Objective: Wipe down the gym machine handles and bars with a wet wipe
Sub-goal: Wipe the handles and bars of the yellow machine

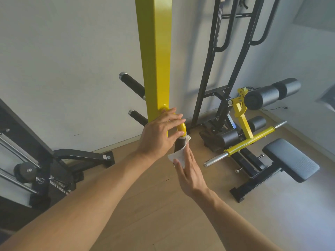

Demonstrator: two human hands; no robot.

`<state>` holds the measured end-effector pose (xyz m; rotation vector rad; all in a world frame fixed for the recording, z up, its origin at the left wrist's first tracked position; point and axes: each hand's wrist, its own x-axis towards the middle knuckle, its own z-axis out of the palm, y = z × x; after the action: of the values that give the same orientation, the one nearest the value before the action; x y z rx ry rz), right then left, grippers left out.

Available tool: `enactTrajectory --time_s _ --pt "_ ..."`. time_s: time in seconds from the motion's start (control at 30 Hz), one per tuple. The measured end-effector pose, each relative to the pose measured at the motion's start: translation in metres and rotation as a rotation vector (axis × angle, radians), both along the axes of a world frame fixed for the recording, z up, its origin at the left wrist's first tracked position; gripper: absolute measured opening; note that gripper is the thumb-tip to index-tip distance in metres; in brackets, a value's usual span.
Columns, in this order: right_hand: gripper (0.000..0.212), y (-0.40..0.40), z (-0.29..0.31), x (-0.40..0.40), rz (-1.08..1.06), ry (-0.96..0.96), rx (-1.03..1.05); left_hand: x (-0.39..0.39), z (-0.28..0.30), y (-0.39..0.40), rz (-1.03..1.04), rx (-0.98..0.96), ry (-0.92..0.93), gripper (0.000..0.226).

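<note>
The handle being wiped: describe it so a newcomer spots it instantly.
Find the tall yellow post in the middle of the room. Near its foot a curved yellow bracket bends downward, and the black handle hangs from its end. Unlike the two bare black pegs sticking out left of the post, this one has a white wet wipe pressed against it by the right hand.

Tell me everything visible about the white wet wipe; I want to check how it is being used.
The wet wipe is a thin white sheet, crumpled and folded, that looks soft and damp. It is wrapped partly round the black grip hanging below the yellow curved handle, one corner poking up by the metal collar. The right hand presses it against the grip with straight fingers. The left hand holds the handle above and seems to stay off the wipe.
</note>
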<state>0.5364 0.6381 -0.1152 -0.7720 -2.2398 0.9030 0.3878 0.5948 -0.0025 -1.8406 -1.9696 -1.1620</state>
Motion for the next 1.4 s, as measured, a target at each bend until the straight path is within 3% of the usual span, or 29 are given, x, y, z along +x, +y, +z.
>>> enactTrajectory --time_s 0.13,0.23,0.37,0.53,0.73,0.83,0.93,1.03,1.13,1.27,1.3,1.4 --pt "0.054 0.012 0.01 -0.006 -0.24 0.041 0.045 0.001 -0.001 0.001 -0.003 0.006 -0.005 0.04" --pt "0.036 0.022 0.025 -0.014 -0.279 0.164 -0.004 0.001 0.001 0.002 -0.001 0.0 -0.002 0.04" --pt "0.035 0.022 0.033 -0.026 -0.324 0.358 -0.005 0.001 0.001 0.002 -0.002 -0.016 -0.01 0.042" --pt "0.016 0.014 0.009 -0.02 -0.309 0.113 -0.133 0.001 0.002 0.005 -0.001 -0.006 -0.001 0.039" --pt "0.026 0.025 0.037 -0.031 -0.314 0.309 -0.03 0.0 0.004 0.009 -0.003 -0.025 -0.004 0.039" --pt "0.019 0.02 0.01 -0.023 -0.296 0.127 -0.103 0.001 0.005 0.009 0.001 -0.014 -0.009 0.038" --pt "0.027 0.015 -0.008 -0.015 -0.31 0.018 -0.21 0.001 0.004 0.008 0.011 -0.009 -0.01 0.039" --pt "0.013 0.019 0.017 -0.027 -0.313 0.216 -0.152 0.001 0.003 0.007 0.0 -0.011 -0.032 0.039" --pt "0.021 0.024 0.021 -0.035 -0.327 0.336 -0.11 0.002 0.002 0.007 0.003 -0.02 -0.035 0.04" --pt "0.028 0.019 -0.03 -0.014 -0.333 -0.083 -0.234 0.004 0.003 0.009 0.012 -0.005 -0.063 0.039" --pt "0.027 0.019 -0.036 -0.011 -0.339 -0.106 -0.256 0.005 0.003 0.01 0.012 -0.005 -0.065 0.039" --pt "0.026 0.025 -0.013 -0.019 -0.324 0.126 -0.228 0.007 0.003 0.01 0.008 -0.016 -0.081 0.039"
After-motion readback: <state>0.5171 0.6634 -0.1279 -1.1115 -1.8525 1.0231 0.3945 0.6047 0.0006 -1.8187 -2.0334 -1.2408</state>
